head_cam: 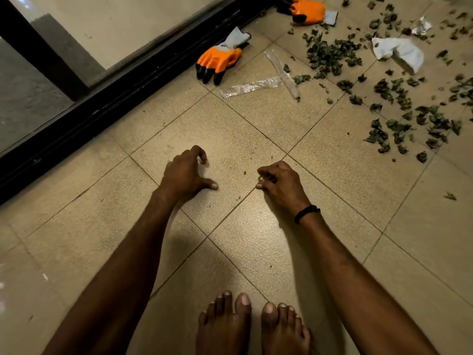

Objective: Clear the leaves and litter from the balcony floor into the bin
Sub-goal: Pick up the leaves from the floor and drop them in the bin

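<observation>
My left hand (188, 171) hovers low over the beige tiled floor (230, 124), fingers loosely curled, holding nothing. My right hand (277, 181) pinches a small bit of green leaf (260, 178) between thumb and fingers; a black band circles its wrist. Dried green leaves (330, 56) lie scattered in heaps at the upper right. White crumpled paper (399, 52) and a smaller scrap (423, 25) lie among them. Two clear plastic wrappers (252, 86) lie crossed near the leaves. No bin is in view.
An orange and grey work glove (220, 58) lies beside the black sliding-door track (128, 90); a second glove (305, 10) lies at the top edge. My bare feet (253, 326) stand at the bottom. A few leaf crumbs (245, 173) dot the tiles between my hands.
</observation>
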A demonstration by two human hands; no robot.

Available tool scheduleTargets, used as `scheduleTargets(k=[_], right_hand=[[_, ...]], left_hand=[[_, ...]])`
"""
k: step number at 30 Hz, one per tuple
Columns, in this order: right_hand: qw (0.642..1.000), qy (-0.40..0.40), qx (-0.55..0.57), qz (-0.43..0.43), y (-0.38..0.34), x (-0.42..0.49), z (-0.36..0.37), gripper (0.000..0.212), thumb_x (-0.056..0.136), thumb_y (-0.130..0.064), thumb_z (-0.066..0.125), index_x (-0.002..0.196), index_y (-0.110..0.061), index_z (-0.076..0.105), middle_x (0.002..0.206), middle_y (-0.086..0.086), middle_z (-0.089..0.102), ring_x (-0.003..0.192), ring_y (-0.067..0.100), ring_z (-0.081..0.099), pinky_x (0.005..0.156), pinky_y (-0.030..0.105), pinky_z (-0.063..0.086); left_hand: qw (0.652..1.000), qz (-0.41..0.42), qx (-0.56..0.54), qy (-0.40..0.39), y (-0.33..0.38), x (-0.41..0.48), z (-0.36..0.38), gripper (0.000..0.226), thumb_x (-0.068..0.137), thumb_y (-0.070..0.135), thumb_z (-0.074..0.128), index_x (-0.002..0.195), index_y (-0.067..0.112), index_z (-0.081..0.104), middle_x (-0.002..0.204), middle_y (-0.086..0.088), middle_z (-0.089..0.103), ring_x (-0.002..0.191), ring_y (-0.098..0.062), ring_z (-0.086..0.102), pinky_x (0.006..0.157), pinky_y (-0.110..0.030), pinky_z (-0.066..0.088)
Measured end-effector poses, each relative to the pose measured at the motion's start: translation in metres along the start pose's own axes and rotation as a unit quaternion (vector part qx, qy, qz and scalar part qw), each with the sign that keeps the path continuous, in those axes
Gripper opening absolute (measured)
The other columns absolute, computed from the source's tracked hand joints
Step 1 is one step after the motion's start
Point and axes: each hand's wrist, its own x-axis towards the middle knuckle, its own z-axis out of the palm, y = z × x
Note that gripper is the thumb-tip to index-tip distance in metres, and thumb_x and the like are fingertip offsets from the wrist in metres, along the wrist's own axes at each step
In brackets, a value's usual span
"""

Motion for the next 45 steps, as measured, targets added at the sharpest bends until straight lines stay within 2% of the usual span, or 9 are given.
scheduleTargets(k=[4,7,19,25,29,32,35,40,45], right_hand=[[0.999,0.041,0.011,0.002,0.003,0.004,0.008,0.02,0.081,-0.018,0.077,0.101,-0.019,0.077,0.096,-0.01,0.062,0.09,-0.003,0.058,0.081,0.012,0.049],[0.998,0.064,0.016,-0.001,0.003,0.005,0.012,0.011,0.083,-0.019,0.075,0.093,-0.02,0.078,0.091,-0.013,0.064,0.089,-0.004,0.059,0.079,0.01,0.047],[0.998,0.064,-0.01,-0.022,0.001,0.005,0.012,0.01,0.087,-0.02,0.071,0.095,-0.019,0.078,0.092,-0.007,0.065,0.088,0.003,0.059,0.083,0.02,0.048],[0.998,0.053,-0.03,-0.028,-0.001,0.003,0.01,0.015,0.088,-0.018,0.069,0.102,-0.017,0.075,0.096,-0.004,0.062,0.091,0.007,0.056,0.084,0.017,0.044],[0.997,0.044,-0.041,-0.049,-0.001,0.003,0.015,0.011,0.092,-0.009,0.066,0.1,-0.008,0.074,0.097,0.0,0.059,0.084,-0.002,0.052,0.075,0.002,0.04],[0.994,0.045,-0.077,-0.057,0.002,0.007,0.022,0.009,0.091,-0.01,0.066,0.089,-0.005,0.074,0.09,0.0,0.058,0.082,0.003,0.053,0.069,0.009,0.043],[0.98,0.085,-0.145,-0.103,0.007,0.007,0.029,0.009,0.086,-0.005,0.07,0.086,-0.012,0.076,0.083,0.0,0.062,0.085,0.018,0.054,0.068,0.028,0.046],[0.972,0.145,-0.152,-0.102,0.012,0.008,0.035,0.017,0.082,0.002,0.072,0.089,-0.014,0.073,0.081,0.001,0.061,0.087,0.02,0.05,0.063,0.033,0.047],[0.967,0.145,-0.185,-0.093,0.009,0.01,0.036,0.013,0.087,-0.002,0.067,0.092,-0.014,0.069,0.082,0.001,0.057,0.087,0.016,0.045,0.061,0.028,0.04]], left_hand=[[1.0,0.01,-0.02,0.019,0.022,0.006,0.012,0.073,0.05,0.056,0.092,0.101,0.035,0.045,0.098,0.01,0.054,0.089,-0.016,0.054,0.081,-0.039,0.043],[0.999,0.019,-0.024,0.027,0.032,0.012,0.019,0.074,0.049,0.059,0.091,0.102,0.035,0.045,0.1,0.009,0.056,0.089,-0.017,0.057,0.082,-0.042,0.046],[0.994,0.02,-0.007,0.111,0.042,0.005,0.042,0.077,0.058,0.077,0.076,0.116,0.033,0.051,0.105,0.011,0.058,0.098,-0.014,0.056,0.09,-0.04,0.043],[0.992,0.065,-0.024,0.106,0.037,-0.003,0.052,0.069,0.077,0.056,0.077,0.136,0.026,0.055,0.119,0.003,0.056,0.112,-0.015,0.044,0.087,-0.028,0.039],[0.99,0.125,-0.004,0.07,0.042,-0.002,0.055,0.048,0.091,0.032,0.071,0.135,0.017,0.062,0.122,-0.003,0.06,0.114,-0.02,0.049,0.087,-0.028,0.039],[0.98,0.183,0.025,0.071,0.047,-0.002,0.057,0.033,0.093,0.018,0.069,0.126,0.014,0.07,0.116,-0.007,0.065,0.109,-0.025,0.056,0.084,-0.031,0.044],[0.97,0.219,0.043,0.098,0.044,-0.001,0.062,0.023,0.092,0.014,0.071,0.114,0.013,0.076,0.108,-0.008,0.068,0.101,-0.027,0.059,0.077,-0.03,0.043],[0.959,0.244,0.046,0.137,0.035,0.0,0.07,0.016,0.09,0.014,0.073,0.106,0.012,0.078,0.101,-0.008,0.068,0.094,-0.027,0.059,0.071,-0.034,0.048],[0.957,0.249,0.044,0.139,0.037,0.004,0.073,0.012,0.092,0.012,0.071,0.102,0.012,0.076,0.098,-0.007,0.065,0.092,-0.025,0.056,0.068,-0.037,0.05]])
